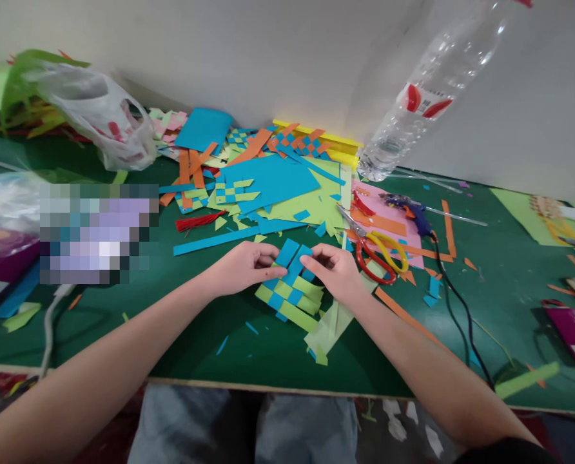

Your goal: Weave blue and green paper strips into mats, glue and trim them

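A woven piece of blue and light-green paper strips (287, 294) is held between both hands near the table's front. My left hand (243, 267) pinches its upper left side, thumb on top and fingers partly hidden behind. On the upper right, my right hand (334, 270) grips a blue strip with thumb over it and fingers curled. The blue strips stick up past the weave at the top, while loose green ends reach out to the right. A pale green strip (333, 327) lies under my right wrist. Scissors with red and yellow handles (377, 251) rest just beyond that hand.
Blue sheets (268, 180) and paper scraps cover the table's back. A clear bottle (427, 90) leans by the wall; a glue gun (416, 216) trails a black cord on the right. At left are a plastic bag (98, 116) and a blurred-out object (98, 232).
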`<state>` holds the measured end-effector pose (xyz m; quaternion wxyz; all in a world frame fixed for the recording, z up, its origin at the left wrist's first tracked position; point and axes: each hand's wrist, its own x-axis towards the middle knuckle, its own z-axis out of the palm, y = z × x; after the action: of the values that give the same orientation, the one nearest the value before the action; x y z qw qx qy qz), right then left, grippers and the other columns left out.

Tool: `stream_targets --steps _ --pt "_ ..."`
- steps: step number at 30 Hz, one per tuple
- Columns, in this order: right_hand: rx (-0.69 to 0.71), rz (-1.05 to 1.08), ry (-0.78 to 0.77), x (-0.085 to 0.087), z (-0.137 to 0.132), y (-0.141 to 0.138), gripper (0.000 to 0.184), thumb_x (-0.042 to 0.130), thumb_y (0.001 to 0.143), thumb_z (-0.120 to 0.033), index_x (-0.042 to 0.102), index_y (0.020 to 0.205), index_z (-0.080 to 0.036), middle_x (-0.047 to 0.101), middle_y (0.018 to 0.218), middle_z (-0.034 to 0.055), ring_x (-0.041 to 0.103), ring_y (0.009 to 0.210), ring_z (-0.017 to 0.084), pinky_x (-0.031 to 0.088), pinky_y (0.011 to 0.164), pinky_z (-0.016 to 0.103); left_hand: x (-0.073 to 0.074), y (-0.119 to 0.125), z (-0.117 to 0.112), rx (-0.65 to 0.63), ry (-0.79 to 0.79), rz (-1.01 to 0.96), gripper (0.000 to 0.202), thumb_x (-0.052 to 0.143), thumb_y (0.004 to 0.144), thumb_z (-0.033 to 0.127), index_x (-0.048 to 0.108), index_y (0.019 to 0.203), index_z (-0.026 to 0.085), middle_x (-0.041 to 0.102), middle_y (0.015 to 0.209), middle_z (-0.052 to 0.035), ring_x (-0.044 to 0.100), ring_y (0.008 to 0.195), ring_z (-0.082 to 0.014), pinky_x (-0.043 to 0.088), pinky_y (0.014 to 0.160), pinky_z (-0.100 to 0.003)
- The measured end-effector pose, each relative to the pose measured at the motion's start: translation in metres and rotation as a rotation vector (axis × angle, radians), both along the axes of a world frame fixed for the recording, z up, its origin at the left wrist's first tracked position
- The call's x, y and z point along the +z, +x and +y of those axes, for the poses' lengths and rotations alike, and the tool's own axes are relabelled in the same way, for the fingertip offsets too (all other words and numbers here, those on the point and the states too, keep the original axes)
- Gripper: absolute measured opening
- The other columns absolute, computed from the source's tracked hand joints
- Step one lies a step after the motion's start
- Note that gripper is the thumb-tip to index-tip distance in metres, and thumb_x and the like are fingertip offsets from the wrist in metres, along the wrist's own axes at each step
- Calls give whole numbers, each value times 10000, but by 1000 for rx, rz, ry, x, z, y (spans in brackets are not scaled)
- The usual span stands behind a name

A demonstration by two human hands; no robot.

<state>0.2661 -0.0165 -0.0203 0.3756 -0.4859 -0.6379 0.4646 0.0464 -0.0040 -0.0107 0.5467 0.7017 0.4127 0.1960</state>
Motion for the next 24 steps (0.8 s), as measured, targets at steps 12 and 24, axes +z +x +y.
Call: stream_targets --steps 12,24 --pt "-54 216 -152 -4 5 2 377 750 706 -487 668 953 -214 719 864 32 676 781 166 557 712 308 -2 -6 5 280 143 13 344 642 783 472 525 656 175 422 549 45 407 499 -96 286 469 -227" --pt "-109 96 -17 -5 5 0 271 728 737 -466 701 838 -216 706 783 20 634 678 141 518 605 279 2 -3 3 367 139 -53 301 664 765 465 644 824 171 634 679 -26 599 627 -176 445 515 -266"
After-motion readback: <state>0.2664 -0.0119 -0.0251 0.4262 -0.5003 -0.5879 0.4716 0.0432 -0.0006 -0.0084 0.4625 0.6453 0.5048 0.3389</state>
